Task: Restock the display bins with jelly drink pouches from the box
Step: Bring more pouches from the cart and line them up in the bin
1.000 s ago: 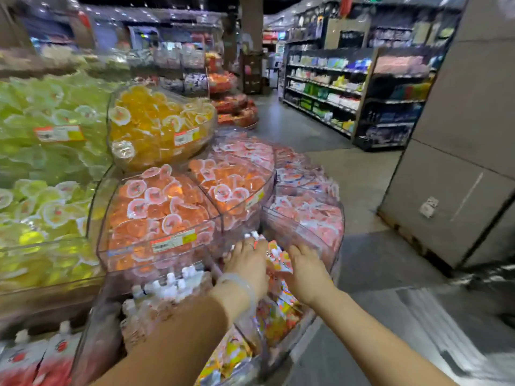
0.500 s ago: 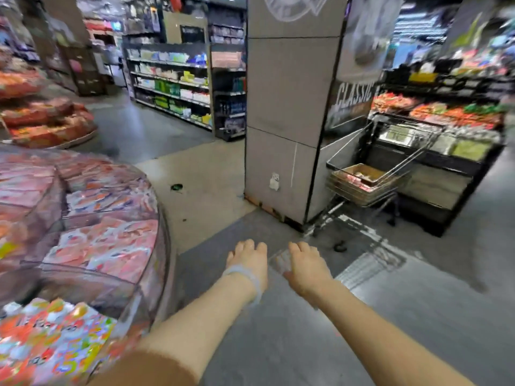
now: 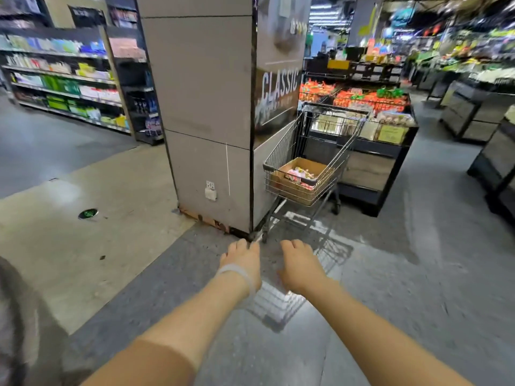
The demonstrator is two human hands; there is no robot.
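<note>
The view has turned from the bins toward the cart [image 3: 312, 151]. The left hand [image 3: 242, 260] and right hand [image 3: 299, 264] hang loose, holding nothing. The box [image 3: 299, 179] in the cart holds pouches [image 3: 299, 174], probably soft and squishy; grab their middles.

- Cart [image 3: 312, 151], ahead of the right hand [image 3: 299, 267]: thin metal wire, silvery, with a dull shine.
- Box [image 3: 299, 181] inside the cart: plain brown cardboard, matt.
- Pouches [image 3: 299, 174] in the box: glossy printed film, as far as the blur allows.
- Floor [image 3: 390, 274] under both hands: smooth grey, speckled, polished enough to mirror the cart's wire.
- Floor patch [image 3: 92, 232] beyond the left hand [image 3: 242, 259]: beige, smooth, with a soft sheen.
- Pillar [image 3: 206, 107] ahead of the left hand: flat matt panels, chipped and rough at the base.
- Band [image 3: 239, 274] on the left wrist: pale, translucent, looks like plastic.
</note>
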